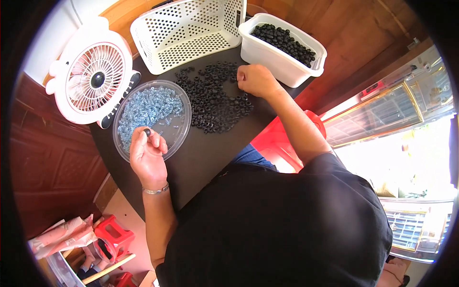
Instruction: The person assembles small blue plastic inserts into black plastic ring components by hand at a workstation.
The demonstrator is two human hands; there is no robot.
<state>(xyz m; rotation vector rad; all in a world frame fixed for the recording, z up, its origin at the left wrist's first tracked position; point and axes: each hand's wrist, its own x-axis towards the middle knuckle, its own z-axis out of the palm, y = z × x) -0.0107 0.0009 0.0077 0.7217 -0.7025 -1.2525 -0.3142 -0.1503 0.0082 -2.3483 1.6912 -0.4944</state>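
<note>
My left hand [149, 155] is raised palm up over the near edge of a clear round tray [185, 129]. Its thumb and fingers pinch a small round black piece [147, 132]. In the tray lies a heap of small translucent blue pieces [150, 107]. My right hand [258, 80] is closed, at the right side of a spread of small black ring-like pieces [210, 103] on the dark tabletop [191, 162]. Whatever its curled fingers may hold is hidden.
A white bin [282, 64] holding round black pieces [284, 43] stands just beyond my right hand. Behind the spread is a white perforated basket [191, 36]. A white fan [95, 79] stands left of the tray. A red plastic stool [282, 141] is beside the table.
</note>
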